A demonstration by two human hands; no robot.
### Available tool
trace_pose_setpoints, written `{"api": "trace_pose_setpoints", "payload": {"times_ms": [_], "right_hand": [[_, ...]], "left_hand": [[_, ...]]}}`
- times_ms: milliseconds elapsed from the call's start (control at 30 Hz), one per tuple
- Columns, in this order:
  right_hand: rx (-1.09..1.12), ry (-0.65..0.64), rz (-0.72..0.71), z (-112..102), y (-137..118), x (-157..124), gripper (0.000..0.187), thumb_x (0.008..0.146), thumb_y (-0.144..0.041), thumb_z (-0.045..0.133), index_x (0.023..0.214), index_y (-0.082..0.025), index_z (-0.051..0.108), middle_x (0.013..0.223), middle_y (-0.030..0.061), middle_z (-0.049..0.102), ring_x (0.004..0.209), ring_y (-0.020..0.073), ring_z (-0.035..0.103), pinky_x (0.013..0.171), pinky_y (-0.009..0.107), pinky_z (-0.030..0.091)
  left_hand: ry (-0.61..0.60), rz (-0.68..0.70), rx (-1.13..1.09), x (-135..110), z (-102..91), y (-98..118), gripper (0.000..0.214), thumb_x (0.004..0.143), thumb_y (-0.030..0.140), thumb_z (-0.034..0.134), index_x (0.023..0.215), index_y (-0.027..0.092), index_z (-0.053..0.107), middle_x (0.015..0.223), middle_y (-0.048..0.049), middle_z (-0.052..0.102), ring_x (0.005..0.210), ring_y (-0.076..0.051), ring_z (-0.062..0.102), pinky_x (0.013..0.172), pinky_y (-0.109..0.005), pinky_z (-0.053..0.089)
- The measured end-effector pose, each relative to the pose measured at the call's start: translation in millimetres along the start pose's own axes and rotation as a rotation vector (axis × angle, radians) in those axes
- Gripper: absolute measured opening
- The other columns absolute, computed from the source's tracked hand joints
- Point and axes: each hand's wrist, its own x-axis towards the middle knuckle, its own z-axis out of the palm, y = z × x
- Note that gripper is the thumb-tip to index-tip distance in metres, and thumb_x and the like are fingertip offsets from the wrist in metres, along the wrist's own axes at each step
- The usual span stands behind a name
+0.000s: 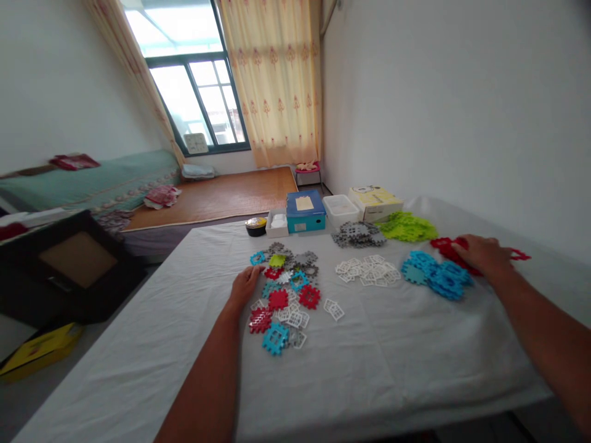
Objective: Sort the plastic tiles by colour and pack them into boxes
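Note:
My left hand (245, 284) rests on the white tablecloth (184, 344) at the left edge of a mixed heap of interlocking plastic tiles (286, 295) in red, blue, grey, white and green; its fingers curl loosely by a blue tile. My right hand (478, 253) lies flat, fingers spread, on a pile of red tiles (450, 249) at the right. Sorted piles lie between: blue tiles (436, 275), white tiles (369, 271), grey tiles (357, 234) and lime green tiles (406, 226).
Along the table's far edge stand a blue box (305, 211), a clear plastic tub (341, 210), a yellow-white carton (375, 202), a small white tub (277, 223) and a black tin (255, 226). A dark box (69, 264) stands left of the table; a bed lies beyond.

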Motion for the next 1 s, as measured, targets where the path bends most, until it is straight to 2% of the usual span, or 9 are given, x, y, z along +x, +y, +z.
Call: {"api": "trace_pose_setpoints", "payload": {"times_ms": [133, 267, 433, 533, 633, 733, 867, 933, 1000], "right_hand": [[0.026, 0.132, 0.047, 0, 1, -1, 0.052, 0.09, -0.051, 0.043, 0.127, -0.019, 0.059, 0.125, 0.0257, 0.056, 0.112, 0.039, 0.044, 0.079, 0.057, 0.032], [0.034, 0.191, 0.14, 1, 14, 3, 0.052, 0.089, -0.048, 0.043, 0.126, -0.017, 0.061, 0.122, 0.028, 0.057, 0.117, 0.042, 0.042, 0.082, 0.062, 0.028], [0.081, 0.086, 0.247, 8, 35, 6, 0.048, 0.088, -0.044, 0.044, 0.121, -0.015, 0.065, 0.117, 0.0306, 0.059, 0.117, 0.0451, 0.045, 0.082, 0.065, 0.027], [0.079, 0.112, 0.221, 3, 26, 4, 0.048, 0.089, -0.045, 0.042, 0.117, -0.014, 0.066, 0.12, 0.0295, 0.058, 0.119, 0.0444, 0.044, 0.082, 0.065, 0.029], [0.071, 0.231, 0.003, -9, -16, -11, 0.048, 0.092, -0.045, 0.039, 0.12, -0.014, 0.063, 0.127, 0.0243, 0.057, 0.121, 0.0397, 0.043, 0.09, 0.061, 0.031], [0.155, 0.248, -0.401, -20, -93, -51, 0.042, 0.091, -0.035, 0.043, 0.12, -0.011, 0.062, 0.127, 0.0214, 0.058, 0.121, 0.032, 0.047, 0.1, 0.051, 0.035], [0.422, 0.064, -0.96, -29, -211, -139, 0.04, 0.091, -0.035, 0.05, 0.126, -0.018, 0.058, 0.13, 0.0125, 0.059, 0.121, 0.0251, 0.05, 0.101, 0.043, 0.04], [0.499, -0.038, -1.151, -29, -259, -185, 0.041, 0.09, -0.034, 0.053, 0.13, -0.023, 0.055, 0.133, 0.0097, 0.057, 0.122, 0.024, 0.049, 0.102, 0.043, 0.04], [0.494, -0.122, -1.263, -26, -292, -220, 0.044, 0.089, -0.037, 0.056, 0.132, -0.025, 0.053, 0.136, 0.0099, 0.054, 0.125, 0.0255, 0.046, 0.102, 0.045, 0.04]], "left_hand": [[0.013, 0.028, -0.019, 0, 1.7, -2, 0.048, 0.089, 0.049, 0.036, 0.101, 0.02, 0.071, 0.105, -0.0069, 0.073, 0.101, -0.023, 0.065, 0.092, -0.034, 0.047], [0.008, 0.032, 0.007, 0, 2.5, -2, 0.048, 0.09, 0.049, 0.035, 0.101, 0.019, 0.071, 0.105, -0.008, 0.073, 0.1, -0.023, 0.065, 0.091, -0.035, 0.047], [0.006, 0.039, 0.034, 0, 2.5, -1, 0.049, 0.091, 0.049, 0.033, 0.101, 0.02, 0.071, 0.106, -0.0078, 0.072, 0.1, -0.022, 0.064, 0.091, -0.034, 0.047], [0.006, 0.028, 0.049, 0, 2.0, 0, 0.049, 0.091, 0.049, 0.033, 0.101, 0.021, 0.071, 0.105, -0.0075, 0.072, 0.101, -0.022, 0.064, 0.091, -0.033, 0.047], [0.004, 0.024, 0.065, 0, 1.4, 2, 0.049, 0.09, 0.049, 0.032, 0.102, 0.021, 0.071, 0.105, -0.0071, 0.073, 0.101, -0.022, 0.064, 0.091, -0.033, 0.047], [-0.005, 0.011, 0.076, 1, 0.9, 4, 0.047, 0.09, 0.049, 0.034, 0.101, 0.022, 0.071, 0.105, -0.0062, 0.073, 0.1, -0.023, 0.064, 0.091, -0.033, 0.047], [-0.015, 0.007, 0.066, 0, -0.5, 6, 0.047, 0.09, 0.048, 0.034, 0.102, 0.022, 0.071, 0.106, -0.006, 0.073, 0.1, -0.023, 0.064, 0.091, -0.033, 0.047], [-0.017, 0.012, 0.061, -1, -1.4, 7, 0.048, 0.09, 0.049, 0.034, 0.102, 0.022, 0.071, 0.104, -0.006, 0.073, 0.1, -0.023, 0.064, 0.09, -0.033, 0.047], [-0.018, 0.016, 0.062, -3, -1.9, 8, 0.048, 0.09, 0.049, 0.033, 0.101, 0.022, 0.071, 0.103, -0.0057, 0.073, 0.099, -0.023, 0.065, 0.089, -0.033, 0.048]]}}
